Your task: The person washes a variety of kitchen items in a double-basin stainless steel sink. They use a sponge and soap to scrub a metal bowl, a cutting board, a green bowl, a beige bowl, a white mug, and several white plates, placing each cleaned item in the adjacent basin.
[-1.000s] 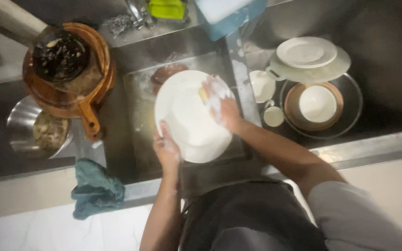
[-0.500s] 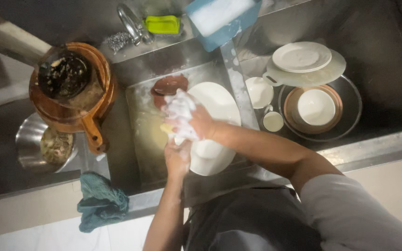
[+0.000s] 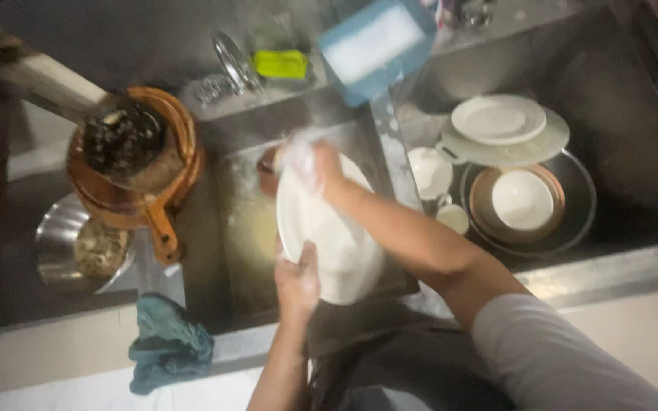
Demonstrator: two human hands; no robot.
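Observation:
A large white plate [image 3: 336,240] is held tilted over the steel sink [image 3: 245,228]. My left hand [image 3: 297,279] grips its near lower edge. At the plate's far upper edge my right hand [image 3: 312,165] presses a pale soapy sponge [image 3: 296,158] against it. The image is blurred, so the sponge's shape is unclear. A small brown dish [image 3: 268,160] lies in the sink behind the plate, mostly hidden.
Left of the sink stand a stack of wooden dishes with a dark pan [image 3: 127,152] and a steel bowl [image 3: 78,247]. A teal cloth [image 3: 167,342] lies on the counter edge. To the right are white plates [image 3: 498,122], cups [image 3: 429,173] and a bowl [image 3: 523,199]. A blue box [image 3: 375,47] and a green sponge [image 3: 279,64] sit behind.
The plate has turned more edge-on and shifted right. My right hand with the sponge slid from the plate's left middle up to its far upper edge. My left hand stays on the near edge.

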